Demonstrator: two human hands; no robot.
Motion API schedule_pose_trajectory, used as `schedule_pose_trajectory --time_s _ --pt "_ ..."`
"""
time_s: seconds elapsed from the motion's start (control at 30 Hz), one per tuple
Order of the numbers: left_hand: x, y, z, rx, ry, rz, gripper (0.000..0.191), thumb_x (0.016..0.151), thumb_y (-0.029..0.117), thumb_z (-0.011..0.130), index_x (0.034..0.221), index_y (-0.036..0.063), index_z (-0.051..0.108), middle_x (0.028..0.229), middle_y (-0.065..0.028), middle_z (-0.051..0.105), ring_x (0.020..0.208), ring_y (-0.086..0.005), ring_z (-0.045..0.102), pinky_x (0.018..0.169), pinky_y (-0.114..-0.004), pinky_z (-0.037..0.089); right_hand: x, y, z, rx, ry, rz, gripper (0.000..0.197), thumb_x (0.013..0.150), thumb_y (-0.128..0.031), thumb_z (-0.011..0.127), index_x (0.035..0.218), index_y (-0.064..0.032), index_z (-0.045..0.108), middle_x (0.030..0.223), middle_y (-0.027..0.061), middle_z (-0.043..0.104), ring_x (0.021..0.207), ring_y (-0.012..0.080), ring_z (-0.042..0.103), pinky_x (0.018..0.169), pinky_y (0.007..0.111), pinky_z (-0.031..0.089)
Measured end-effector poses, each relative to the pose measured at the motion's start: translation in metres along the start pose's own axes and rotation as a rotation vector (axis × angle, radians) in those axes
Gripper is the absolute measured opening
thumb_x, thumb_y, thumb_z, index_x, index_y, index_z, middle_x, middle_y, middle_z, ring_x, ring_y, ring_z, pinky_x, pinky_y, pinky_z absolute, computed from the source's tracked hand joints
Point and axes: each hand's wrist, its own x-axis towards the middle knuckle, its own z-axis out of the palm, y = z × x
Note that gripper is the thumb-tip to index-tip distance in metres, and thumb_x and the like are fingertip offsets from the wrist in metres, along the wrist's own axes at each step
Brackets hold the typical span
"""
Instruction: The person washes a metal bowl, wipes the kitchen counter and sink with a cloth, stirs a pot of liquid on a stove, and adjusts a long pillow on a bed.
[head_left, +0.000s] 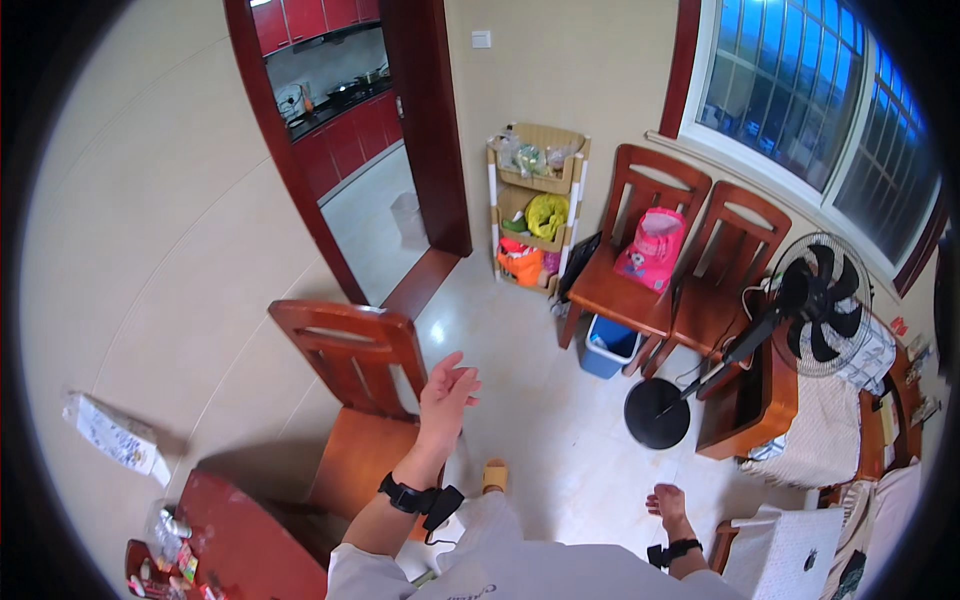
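Observation:
My left hand (448, 397) is raised in front of me with its fingers loosely curled and apart, holding nothing. In the picture it overlaps the right side of a wooden chair (352, 360); whether it touches the chair I cannot tell. Lower down on my right, my right hand (666, 504) hangs with bent fingers and nothing seen in it. A black strap with a small device (409, 496) sits on my left forearm, and another black band (675, 553) is around my right wrist. One yellow slipper (495, 475) shows on the tiled floor (555, 420).
A black standing fan (658, 414) stands on the right beside a wooden cabinet (780, 375). Two wooden chairs (622, 289), a blue bin (609, 349) and a tiered rack (532, 180) line the far wall. A doorway opens onto red kitchen cupboards (345, 139). A red table (240, 532) is at lower left.

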Motion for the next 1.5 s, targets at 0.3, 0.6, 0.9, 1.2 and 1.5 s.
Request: schedule_pose_trajectory --time_s 0.3,0.6,0.9,1.2,1.5 --pt "0.202 0.026 0.061 -0.128 -0.133 0.029 0.032 0.087 0.02 0.05 0.114 0.0029 0.047 0.093 -0.0036 0.055 0.079 -0.0094 0.051 0.065 -0.023 0.043 0.058 -0.024 -0.003 0.175 0.281 0.347 0.024 0.078 -0.019 0.049 0.097 -0.0047 0.052 0.074 0.0118 0.054 0.058 0.0252 0.057 0.049 0.037 0.048" --pt "0.433 0.046 0.145 0.036 -0.088 0.252 0.042 0.084 0.022 0.055 0.118 -0.0005 0.045 0.101 -0.0075 0.056 0.085 -0.013 0.053 0.071 -0.024 0.044 0.089 -0.005 0.0 0.455 0.428 0.414 0.027 0.08 -0.023 0.055 0.099 -0.0039 0.051 0.069 0.0098 0.056 0.061 0.0216 0.055 0.056 0.033 0.046" --pt "0.645 0.113 0.189 0.591 0.109 0.644 0.063 0.08 0.033 0.055 0.123 -0.0077 0.035 0.128 -0.0245 0.036 0.119 -0.0325 0.035 0.1 -0.035 0.027 0.232 -0.085 0.027 0.644 0.423 0.48 0.019 0.08 -0.025 0.052 0.087 -0.0073 0.049 0.063 0.0098 0.053 0.052 0.0227 0.053 0.046 0.037 0.046" --pt "0.836 0.196 0.192 0.958 0.353 0.658 0.078 0.079 0.048 0.049 0.132 -0.0039 0.023 0.139 -0.0217 0.019 0.13 -0.0309 0.016 0.105 -0.037 0.02 0.296 -0.248 0.092 0.613 0.398 0.166 0.02 0.079 -0.023 0.051 0.092 -0.0076 0.048 0.075 0.0084 0.051 0.063 0.0213 0.053 0.052 0.033 0.045" --pt "1.104 0.23 0.228 0.867 0.313 0.547 0.089 0.074 0.061 0.046 0.133 -0.0016 0.022 0.138 -0.0195 0.021 0.128 -0.0346 0.019 0.103 -0.05 0.016 0.261 -0.233 0.182 0.893 0.831 0.449 0.016 0.081 -0.025 0.051 0.079 -0.0087 0.05 0.053 0.0079 0.049 0.039 0.0191 0.047 0.036 0.03 0.041"
